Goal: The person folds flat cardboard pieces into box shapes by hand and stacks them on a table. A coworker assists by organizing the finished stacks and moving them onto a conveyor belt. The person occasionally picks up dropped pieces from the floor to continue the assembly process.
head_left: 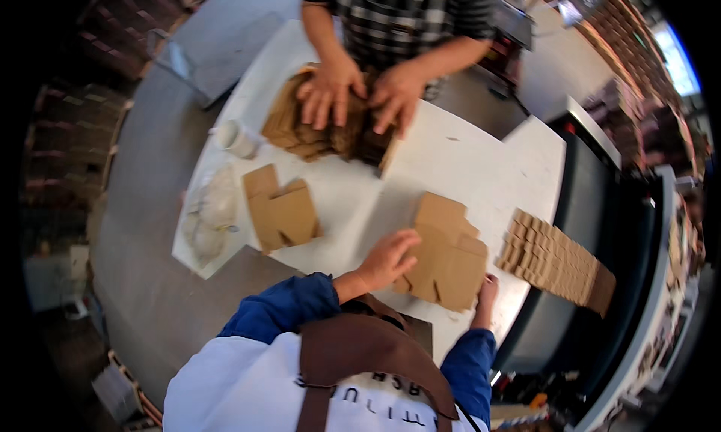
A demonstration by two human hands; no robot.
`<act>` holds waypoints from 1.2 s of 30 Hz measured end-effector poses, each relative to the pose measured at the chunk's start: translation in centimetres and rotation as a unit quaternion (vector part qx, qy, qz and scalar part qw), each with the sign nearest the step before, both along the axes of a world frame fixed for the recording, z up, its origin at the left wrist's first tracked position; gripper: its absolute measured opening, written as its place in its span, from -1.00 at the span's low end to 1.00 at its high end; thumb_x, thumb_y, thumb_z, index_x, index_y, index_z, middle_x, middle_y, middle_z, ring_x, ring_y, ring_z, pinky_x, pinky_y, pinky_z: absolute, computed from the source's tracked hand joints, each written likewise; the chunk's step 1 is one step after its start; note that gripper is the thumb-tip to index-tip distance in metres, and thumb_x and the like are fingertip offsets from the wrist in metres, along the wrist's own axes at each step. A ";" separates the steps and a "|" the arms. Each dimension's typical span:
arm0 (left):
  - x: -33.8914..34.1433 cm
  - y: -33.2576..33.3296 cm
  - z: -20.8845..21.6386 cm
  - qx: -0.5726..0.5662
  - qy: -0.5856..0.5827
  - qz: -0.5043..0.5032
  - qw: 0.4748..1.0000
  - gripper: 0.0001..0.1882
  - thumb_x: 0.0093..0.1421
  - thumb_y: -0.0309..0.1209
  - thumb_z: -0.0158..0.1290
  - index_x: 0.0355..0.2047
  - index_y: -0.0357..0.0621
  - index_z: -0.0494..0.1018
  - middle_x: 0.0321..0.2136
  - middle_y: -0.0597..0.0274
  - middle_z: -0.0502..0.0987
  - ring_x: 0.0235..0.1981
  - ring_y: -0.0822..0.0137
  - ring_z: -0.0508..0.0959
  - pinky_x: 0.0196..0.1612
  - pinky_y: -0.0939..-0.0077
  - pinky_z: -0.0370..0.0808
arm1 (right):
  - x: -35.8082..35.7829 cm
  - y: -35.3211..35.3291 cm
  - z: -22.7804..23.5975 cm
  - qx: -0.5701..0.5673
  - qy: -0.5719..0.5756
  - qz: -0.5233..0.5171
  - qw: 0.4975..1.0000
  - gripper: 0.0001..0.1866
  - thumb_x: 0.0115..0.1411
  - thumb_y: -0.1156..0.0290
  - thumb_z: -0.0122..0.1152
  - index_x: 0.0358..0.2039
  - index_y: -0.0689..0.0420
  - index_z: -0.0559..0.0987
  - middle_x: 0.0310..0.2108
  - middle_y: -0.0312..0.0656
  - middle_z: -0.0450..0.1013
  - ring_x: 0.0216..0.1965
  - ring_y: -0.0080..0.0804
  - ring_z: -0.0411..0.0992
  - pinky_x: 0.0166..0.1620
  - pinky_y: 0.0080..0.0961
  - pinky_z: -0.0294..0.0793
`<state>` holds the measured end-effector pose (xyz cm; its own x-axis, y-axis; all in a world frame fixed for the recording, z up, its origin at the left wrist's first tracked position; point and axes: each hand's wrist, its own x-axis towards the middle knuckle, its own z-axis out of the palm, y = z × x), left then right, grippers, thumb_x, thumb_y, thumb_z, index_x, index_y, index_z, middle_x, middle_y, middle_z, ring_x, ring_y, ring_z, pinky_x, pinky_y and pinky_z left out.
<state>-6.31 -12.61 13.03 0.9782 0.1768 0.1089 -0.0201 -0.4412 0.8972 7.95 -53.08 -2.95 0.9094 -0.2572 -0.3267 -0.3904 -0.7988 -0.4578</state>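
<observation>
A flat brown cardboard box blank [448,255], with slots and flaps cut into it, lies on the white table in front of me. My left hand [387,261] is open at its left edge, fingers stretched toward the cardboard. At the right edge of the same blank is my right hand [487,295], seen nearly edge-on, so its grip is unclear. Another cut cardboard blank [284,210] rests on the table to the left. Across from me, a co-worker presses both hands [330,93] onto a bundle of brown cardboard pieces [300,132].
A long overlapping row of cardboard blanks [552,255] spans the table's right edge and a dark conveyor belt [582,184]. On the left stand a white cup [236,139] and a clear plastic bag [212,218]. Stacked cardboard [71,143] lines the far left.
</observation>
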 end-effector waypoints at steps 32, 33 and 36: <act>-5.4 4.2 15.8 0.146 0.218 0.261 0.929 -0.76 0.19 -0.48 0.06 -0.18 -0.24 0.27 -0.42 0.15 0.56 -0.38 0.45 0.56 -0.32 0.43 0.47 | 0.2 2.6 1.3 0.152 0.062 0.035 0.986 -0.48 0.13 0.07 0.33 -0.16 0.29 0.50 -0.34 0.01 0.56 -0.35 -0.28 0.52 -0.26 -0.41 0.51; -4.4 2.8 18.0 0.148 0.215 0.239 0.935 -0.76 0.21 -0.48 0.05 -0.17 -0.23 0.28 -0.40 0.13 0.57 -0.36 0.46 0.57 -0.32 0.44 0.48 | 0.1 3.8 3.0 0.160 0.071 0.030 0.984 -0.49 0.14 0.07 0.31 -0.14 0.29 0.50 -0.32 0.01 0.56 -0.34 -0.30 0.52 -0.25 -0.42 0.50; -2.1 2.1 20.3 0.000 0.172 0.229 0.958 -0.76 0.25 -0.47 0.03 -0.11 -0.23 0.29 -0.35 0.13 0.59 -0.33 0.47 0.59 -0.31 0.46 0.49 | 0.0 3.5 3.3 0.176 0.072 0.018 0.982 -0.51 0.16 0.07 0.29 -0.15 0.28 0.51 -0.32 -0.01 0.56 -0.32 -0.31 0.52 -0.23 -0.43 0.50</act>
